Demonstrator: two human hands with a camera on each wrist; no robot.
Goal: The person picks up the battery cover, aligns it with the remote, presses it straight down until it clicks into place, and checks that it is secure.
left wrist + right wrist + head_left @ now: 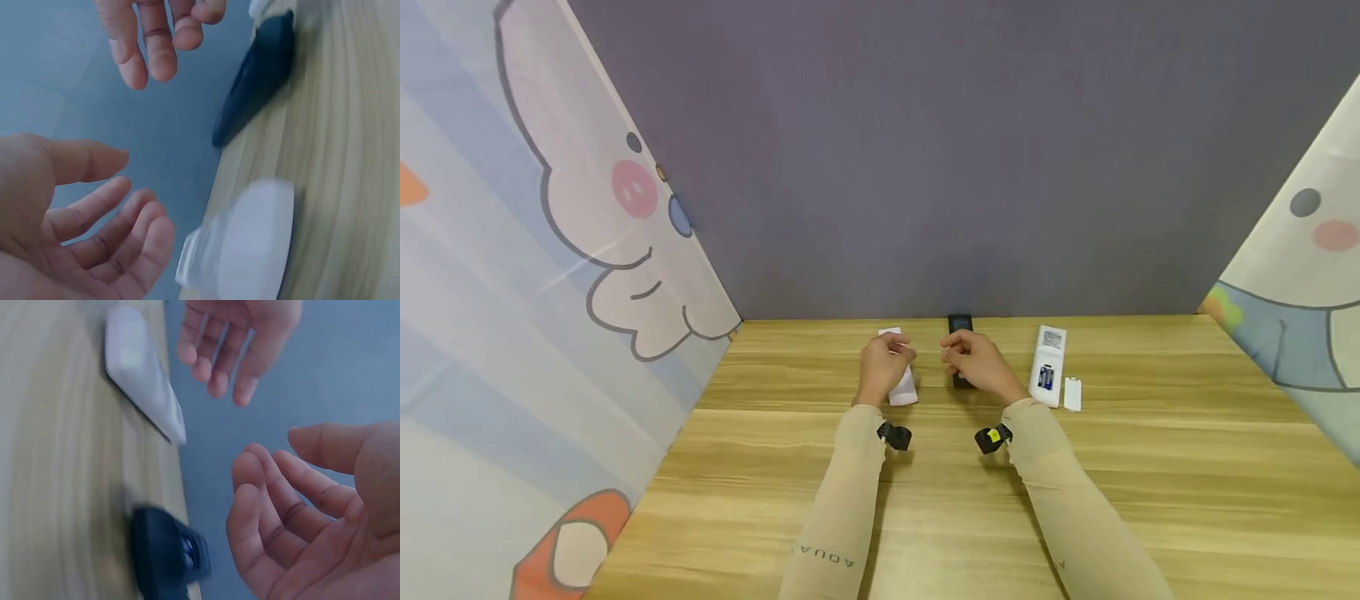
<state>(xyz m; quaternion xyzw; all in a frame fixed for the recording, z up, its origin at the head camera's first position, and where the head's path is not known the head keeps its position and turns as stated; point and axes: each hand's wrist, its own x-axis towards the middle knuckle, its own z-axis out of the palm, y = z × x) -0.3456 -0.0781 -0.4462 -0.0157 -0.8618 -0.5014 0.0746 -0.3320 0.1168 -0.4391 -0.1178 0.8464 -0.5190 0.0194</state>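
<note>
Both hands hover over the table with relaxed, slightly bent fingers and nothing between them. My left hand (886, 367) is above a white remote control (904, 392), partly covering it in the head view. In the left wrist view this white remote (256, 244) lies beside and below the fingers. My right hand (981, 360) is over a black remote control (959, 323), hiding its middle. The right wrist view has the black remote (159, 550) blurred at the lower left. The fingertips of the two hands face each other, a gap apart.
To the right lies another white remote control (1051, 350), its battery compartment open with batteries (1047, 377) inside. Beside it is a loose white battery cover (1072, 395). A grey panel (925, 167) rises behind the wooden table (947, 517); cartoon-printed cloth (490, 333) hangs at both sides.
</note>
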